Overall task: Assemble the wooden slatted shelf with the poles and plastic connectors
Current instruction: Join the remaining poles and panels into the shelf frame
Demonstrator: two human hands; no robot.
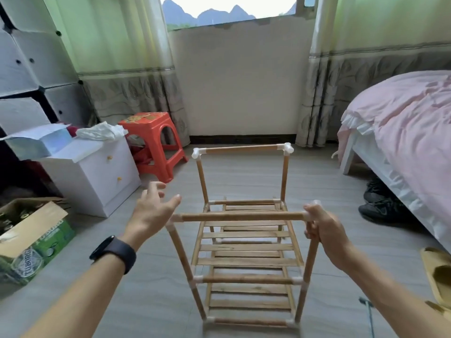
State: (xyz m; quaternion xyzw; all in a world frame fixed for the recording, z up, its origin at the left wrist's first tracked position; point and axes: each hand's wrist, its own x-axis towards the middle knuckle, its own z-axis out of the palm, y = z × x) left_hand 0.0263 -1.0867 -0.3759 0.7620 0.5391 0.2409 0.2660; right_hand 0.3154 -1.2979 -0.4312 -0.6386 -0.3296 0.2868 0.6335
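Note:
A wooden shelf frame (246, 261) stands upright on the floor in front of me, built from brown poles and white plastic connectors. Two slatted tiers (246, 247) are in place, one above the other. The top level is bare: a near rail (241, 216) and a far rail (241, 150). My right hand (322, 228) grips the near right corner, fingers curled round the white connector (316, 203) and the upright pole under it. My left hand (152, 208) hovers open just left of the near left connector (174, 218), fingers spread, not touching it.
A white bedside cabinet (97, 176) and a red plastic stool (156, 145) stand at the left. A green cardboard box (31, 242) sits at the near left. A bed with pink bedding (405, 142) fills the right, dark shoes (380, 203) beside it. Bare floor surrounds the shelf.

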